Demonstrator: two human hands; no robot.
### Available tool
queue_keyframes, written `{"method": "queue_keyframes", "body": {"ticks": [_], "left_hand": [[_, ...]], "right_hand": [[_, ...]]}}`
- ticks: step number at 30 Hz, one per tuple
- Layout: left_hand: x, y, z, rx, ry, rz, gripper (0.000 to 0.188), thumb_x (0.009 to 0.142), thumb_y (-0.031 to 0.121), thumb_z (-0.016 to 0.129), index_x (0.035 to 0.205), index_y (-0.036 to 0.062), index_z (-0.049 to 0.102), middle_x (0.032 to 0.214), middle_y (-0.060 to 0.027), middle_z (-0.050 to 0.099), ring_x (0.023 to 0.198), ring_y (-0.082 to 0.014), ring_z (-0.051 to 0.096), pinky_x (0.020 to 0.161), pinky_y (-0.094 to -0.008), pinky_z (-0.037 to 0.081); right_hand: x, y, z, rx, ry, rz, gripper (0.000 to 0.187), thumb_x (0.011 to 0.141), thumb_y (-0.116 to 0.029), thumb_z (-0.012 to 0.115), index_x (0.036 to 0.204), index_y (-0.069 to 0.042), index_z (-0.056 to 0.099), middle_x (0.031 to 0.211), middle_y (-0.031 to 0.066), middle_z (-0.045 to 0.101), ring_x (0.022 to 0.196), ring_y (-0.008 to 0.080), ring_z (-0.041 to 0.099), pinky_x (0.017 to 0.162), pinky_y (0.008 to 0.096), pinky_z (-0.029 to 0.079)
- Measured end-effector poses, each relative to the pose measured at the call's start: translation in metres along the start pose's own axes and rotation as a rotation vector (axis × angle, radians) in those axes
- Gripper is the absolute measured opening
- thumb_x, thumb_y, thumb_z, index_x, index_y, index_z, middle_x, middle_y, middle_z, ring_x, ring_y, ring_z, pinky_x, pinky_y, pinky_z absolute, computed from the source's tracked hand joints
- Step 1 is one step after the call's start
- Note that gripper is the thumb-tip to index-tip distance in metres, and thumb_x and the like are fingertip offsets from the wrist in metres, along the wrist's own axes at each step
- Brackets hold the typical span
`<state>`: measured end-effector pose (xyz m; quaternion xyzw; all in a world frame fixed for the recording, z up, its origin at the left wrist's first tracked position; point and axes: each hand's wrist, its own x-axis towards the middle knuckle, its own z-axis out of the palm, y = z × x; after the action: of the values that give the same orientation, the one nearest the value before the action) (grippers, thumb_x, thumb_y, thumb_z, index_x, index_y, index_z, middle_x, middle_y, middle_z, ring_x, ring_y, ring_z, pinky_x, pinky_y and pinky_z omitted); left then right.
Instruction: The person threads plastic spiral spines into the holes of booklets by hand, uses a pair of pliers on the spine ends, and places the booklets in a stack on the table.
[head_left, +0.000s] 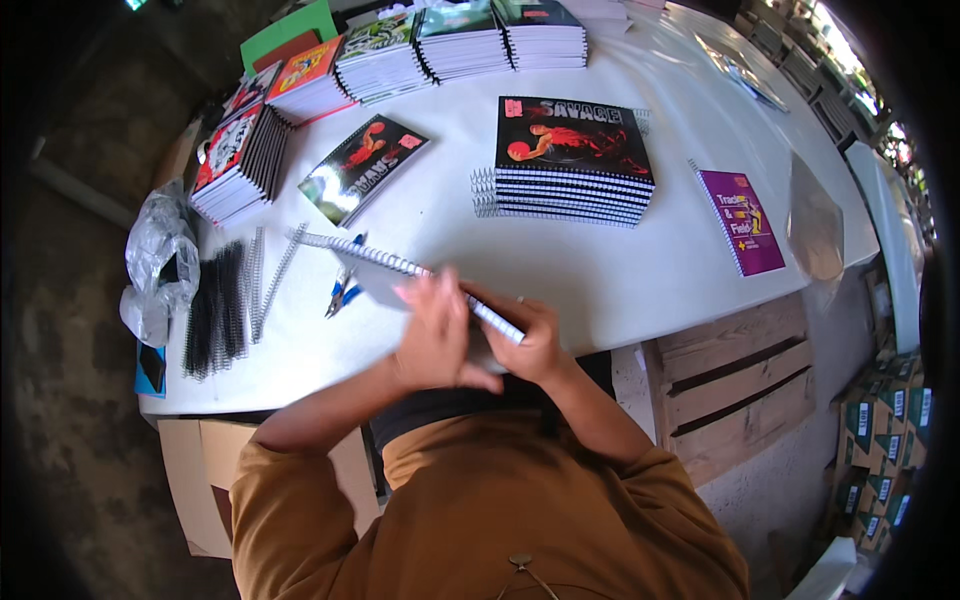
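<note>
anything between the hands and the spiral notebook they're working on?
Nothing visible. Both the left hand and the right hand are already on the spiral notebook at the near table edge. The blue-handled pliers lie just to its left and the loose wire coils further left, clear of the hands.

White table (pixel 620 280) bears notebook stacks (pixel 572 160), pliers (pixel 343 288), coils (pixel 215 310).

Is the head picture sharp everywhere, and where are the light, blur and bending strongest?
Head view: the left hand is smeared by motion; the right hand and the spiral notebook it grips look sharper. The white table is evenly lit, the upper right corner overexposed. Table edges curve and the rim goes black.
</note>
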<state>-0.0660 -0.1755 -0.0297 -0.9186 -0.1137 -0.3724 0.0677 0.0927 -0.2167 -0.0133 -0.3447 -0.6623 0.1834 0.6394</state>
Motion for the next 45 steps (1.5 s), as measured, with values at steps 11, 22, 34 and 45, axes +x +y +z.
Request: {"method": "queue_keyframes", "body": {"ticks": [11,22,34,45], "left_hand": [[-0.003,0.022,0.001,-0.034,0.099,0.137,0.089,0.076,0.061,0.054,0.138,0.0058,0.020,0.132,-0.0229,0.034,0.112,-0.0403,0.043,0.088,-0.0614,0.033],[0.055,0.024,-0.031,0.064,-0.038,-0.143,0.068,0.076,0.051,0.055,0.126,0.0078,0.042,0.123,-0.0150,0.046,0.115,-0.0344,0.040,0.096,-0.0530,0.020],[0.122,0.011,-0.100,0.053,-0.352,-0.263,0.047,0.057,0.026,0.077,0.098,0.0092,0.061,0.113,-0.0101,0.051,0.108,-0.0268,0.048,0.092,-0.0414,0.033],[0.179,-0.027,0.016,-0.549,0.711,-0.620,0.020,0.087,0.001,0.052,0.108,0.0001,0.054,0.097,-0.0107,0.060,0.088,-0.0101,0.053,0.079,-0.0227,0.040]], "right_hand": [[0.008,0.003,-0.003,-0.101,-0.080,-0.077,0.042,0.069,-0.009,0.070,0.109,-0.001,0.059,0.099,0.0120,0.065,0.084,0.0260,0.065,0.072,0.0334,0.052],[0.001,0.006,-0.002,0.109,-0.027,0.181,0.032,0.070,-0.003,0.065,0.101,-0.007,0.059,0.087,0.0131,0.064,0.077,0.0311,0.063,0.064,0.0348,0.049],[0.019,-0.010,-0.003,0.239,-0.080,0.248,0.038,0.073,-0.006,0.068,0.109,-0.004,0.056,0.088,0.0099,0.065,0.072,0.0201,0.063,0.064,0.0305,0.049],[0.095,0.051,-0.116,-0.348,0.757,0.186,0.061,0.091,-0.026,0.046,0.136,0.006,0.019,0.137,0.0216,0.032,0.129,0.0296,0.029,0.106,0.0376,0.020]]}}
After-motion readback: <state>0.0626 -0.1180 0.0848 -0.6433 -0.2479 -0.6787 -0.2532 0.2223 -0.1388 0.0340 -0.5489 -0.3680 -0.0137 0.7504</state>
